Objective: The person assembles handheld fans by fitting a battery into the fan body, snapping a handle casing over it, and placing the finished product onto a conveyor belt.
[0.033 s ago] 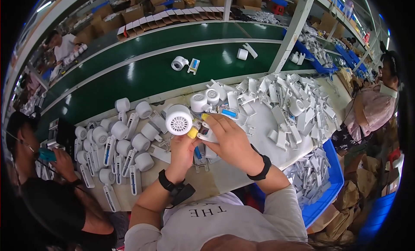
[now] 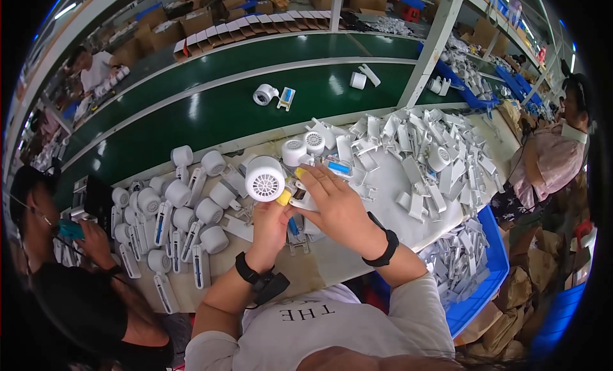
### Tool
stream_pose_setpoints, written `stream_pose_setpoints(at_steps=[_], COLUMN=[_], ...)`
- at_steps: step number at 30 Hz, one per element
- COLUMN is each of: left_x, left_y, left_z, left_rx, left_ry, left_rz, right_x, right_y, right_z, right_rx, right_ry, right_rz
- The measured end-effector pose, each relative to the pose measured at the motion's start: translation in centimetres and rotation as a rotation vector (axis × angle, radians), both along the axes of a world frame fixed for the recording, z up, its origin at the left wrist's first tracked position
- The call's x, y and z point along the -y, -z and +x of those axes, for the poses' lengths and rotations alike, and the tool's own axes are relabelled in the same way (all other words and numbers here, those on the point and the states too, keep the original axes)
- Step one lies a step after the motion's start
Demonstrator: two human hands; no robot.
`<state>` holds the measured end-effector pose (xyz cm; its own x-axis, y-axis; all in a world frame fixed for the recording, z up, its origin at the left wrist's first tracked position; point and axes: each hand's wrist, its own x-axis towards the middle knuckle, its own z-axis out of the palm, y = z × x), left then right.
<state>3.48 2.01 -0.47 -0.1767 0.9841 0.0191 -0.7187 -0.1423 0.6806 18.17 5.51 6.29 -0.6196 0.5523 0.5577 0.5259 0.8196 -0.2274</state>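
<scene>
Over the near edge of the bench I hold a small white handheld fan (image 2: 264, 179), its round grille turned toward me. My left hand (image 2: 271, 223) is closed around its neck, a yellow cover on the thumb. My right hand (image 2: 337, 205) grips a white plastic handle piece (image 2: 305, 200) that meets the fan's neck, and a yellow cover shows on one fingertip. Part of the joint is hidden by my fingers. Just beyond lie two white fan heads (image 2: 294, 151) and a handle with a blue battery (image 2: 338, 168). Below my hands sits another handle with a blue part (image 2: 293, 227).
Several fans with handles (image 2: 181, 227) crowd the bench on the left. White handle shells (image 2: 415, 154) are heaped on the right. A blue bin (image 2: 493, 267) of white parts stands below. Beyond runs a green conveyor (image 2: 211, 115). Co-workers sit left (image 2: 83, 288) and right (image 2: 552, 157).
My right hand has shifted slightly, and the handle piece is turned a little, showing more of its dark inside. The fan stays in my left hand.
</scene>
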Motion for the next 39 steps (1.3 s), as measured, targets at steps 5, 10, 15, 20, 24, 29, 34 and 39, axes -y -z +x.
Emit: stream_pose_setpoints(at_steps=[5, 10, 15, 20, 24, 29, 34, 39], left_x=[1.1, 1.6, 1.1, 1.6, 1.5, 3.1, 4.1, 6.4], left_y=[0.3, -0.9, -1.3, -2.8, -4.1, -5.7, -5.6, -4.9], left_z=[-0.3, 1.1, 0.3, -2.1, -1.1, -2.2, -3.3, -10.2], left_rx=[0.046, 0.001, -0.184, -0.080, -0.025, 0.122, 0.032, -0.700], left_ry=[-0.039, -0.125, -0.349, -0.252, -0.206, -0.166, -0.124, -0.301], left_rz=[0.024, 0.032, 0.076, 0.202, 0.298, 0.382, 0.415, 0.125], right_x=[0.6, 0.8, 0.9, -0.2, 1.7, 2.8, 0.5, 0.5], right_y=[0.2, 1.7, 0.3, 0.5, 0.5, -1.7, 0.6, 0.7], right_z=[-1.2, -2.5, -2.7, 0.8, 0.1, -1.4, -2.2, -5.4], right_rx=[0.019, 0.055, -0.034, -0.283, -0.512, -0.401, -0.240, 0.050], right_ry=[0.003, 0.093, 0.002, -0.222, -0.239, -0.273, -0.459, -0.410], right_rz=[-0.004, 0.142, 0.052, -1.022, -1.199, -0.650, -0.106, -0.498])
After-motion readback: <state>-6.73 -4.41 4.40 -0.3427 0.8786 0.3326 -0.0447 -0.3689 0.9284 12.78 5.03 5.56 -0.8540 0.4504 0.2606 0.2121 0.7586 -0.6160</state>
